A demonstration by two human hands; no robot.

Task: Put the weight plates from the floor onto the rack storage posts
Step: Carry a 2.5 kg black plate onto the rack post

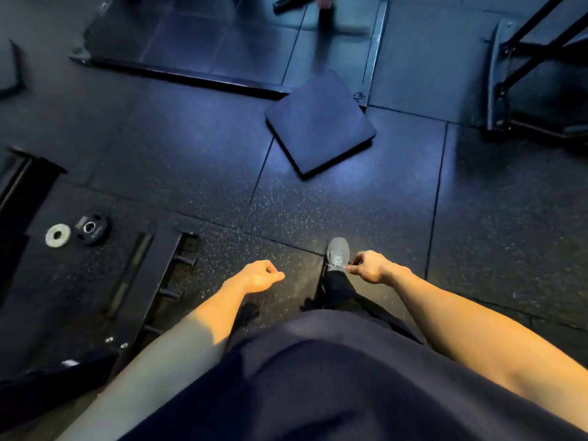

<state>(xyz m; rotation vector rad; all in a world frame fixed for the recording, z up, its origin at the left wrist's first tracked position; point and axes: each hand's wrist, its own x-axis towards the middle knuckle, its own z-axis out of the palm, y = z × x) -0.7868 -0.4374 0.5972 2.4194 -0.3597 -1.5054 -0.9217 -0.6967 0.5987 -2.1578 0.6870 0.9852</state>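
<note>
Two small weight plates lie flat on the rubber floor at the left: a black one [92, 228] and a pale grey one [58, 235] touching its left side. A black rack base [165, 268] with short horizontal storage posts [186, 261] runs diagonally just right of them. My left hand [259, 275] hangs over the floor, fingers loosely curled, holding nothing. My right hand [370, 267] also hangs with fingers loosely curled and empty, above my grey shoe [338, 253]. Both hands are well right of the plates.
A dark square pad [319, 122] lies tilted on the floor ahead. Behind it is a low platform with a metal frame edge [178, 74]. A black steel frame [506, 81] stands at the upper right. More rack parts [19, 183] are at the far left.
</note>
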